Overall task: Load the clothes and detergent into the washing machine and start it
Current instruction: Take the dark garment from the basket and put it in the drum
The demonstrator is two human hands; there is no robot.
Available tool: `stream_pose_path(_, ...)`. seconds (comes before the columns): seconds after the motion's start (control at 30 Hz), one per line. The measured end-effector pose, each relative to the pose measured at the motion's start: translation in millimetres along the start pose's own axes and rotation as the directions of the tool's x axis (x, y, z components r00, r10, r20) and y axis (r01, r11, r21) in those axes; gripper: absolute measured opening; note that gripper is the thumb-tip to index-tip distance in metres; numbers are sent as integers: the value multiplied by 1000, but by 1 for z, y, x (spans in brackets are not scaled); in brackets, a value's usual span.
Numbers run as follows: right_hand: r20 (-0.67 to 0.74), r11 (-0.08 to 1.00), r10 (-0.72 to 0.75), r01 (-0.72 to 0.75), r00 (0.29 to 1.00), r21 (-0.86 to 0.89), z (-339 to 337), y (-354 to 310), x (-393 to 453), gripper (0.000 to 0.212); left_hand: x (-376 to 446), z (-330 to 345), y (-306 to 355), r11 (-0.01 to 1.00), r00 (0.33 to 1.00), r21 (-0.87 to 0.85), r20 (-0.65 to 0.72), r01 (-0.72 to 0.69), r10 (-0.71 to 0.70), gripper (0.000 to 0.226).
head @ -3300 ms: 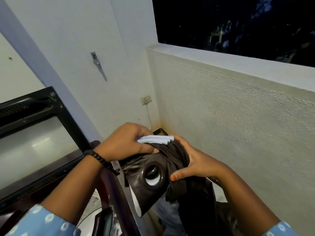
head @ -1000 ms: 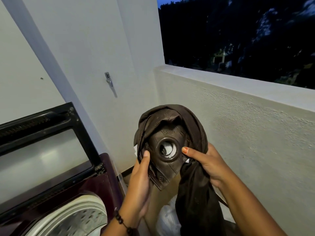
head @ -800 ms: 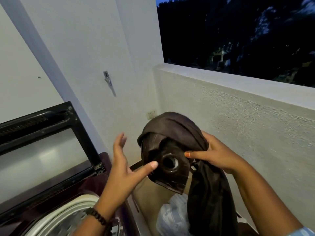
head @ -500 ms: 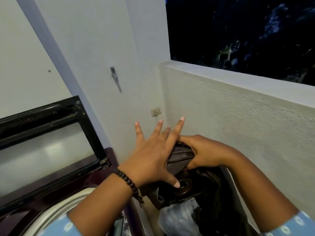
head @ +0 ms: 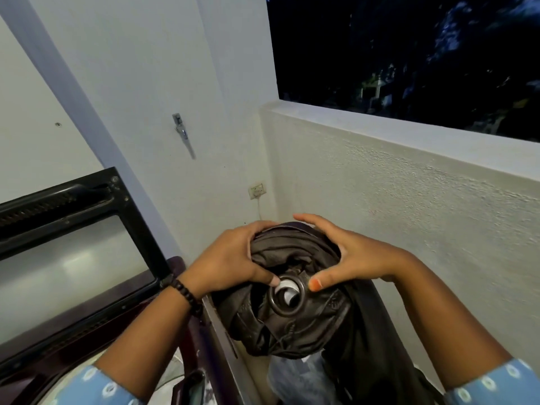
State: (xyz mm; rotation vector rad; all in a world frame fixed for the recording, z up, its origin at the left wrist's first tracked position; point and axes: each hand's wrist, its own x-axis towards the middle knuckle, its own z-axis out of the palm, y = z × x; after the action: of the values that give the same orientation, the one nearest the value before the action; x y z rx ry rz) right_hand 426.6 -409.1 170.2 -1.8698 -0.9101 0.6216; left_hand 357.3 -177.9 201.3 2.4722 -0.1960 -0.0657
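Hands: your left hand [head: 230,258] and right hand [head: 355,254] both curl round the dark garment [head: 295,311], thumbs at its ring [head: 287,298] | garment held right of the washer [head: 187,323], above the gap to the parapet [head: 409,217] | lid [head: 73,229] upright beyond

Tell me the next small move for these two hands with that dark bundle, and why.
Probably swing the dark garment left and drop it into the washing machine. Both the left hand and the right hand grip its bunched top, so it is gathered. It hangs to the right of the machine, above the gap by the wall, and the lid stands open.
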Motion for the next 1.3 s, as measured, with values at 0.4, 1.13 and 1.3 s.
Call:
stream_pose_path(0.4,2,928,55,-52,998,368,16,44,-9,120,-3,-28,2,816,943,-575,-235,62,-237,53)
stream_pose_path(1.13,-397,863,59,153,916,482,-50,35,-24,43,-5,-24,-20,830,849,-557,-440,-4,-291,51)
stream_pose_path(1.3,-447,849,82,172,891,499,-31,38,-13,57,2,-11,-10,732,796,-676,-487,-82,-360,42)
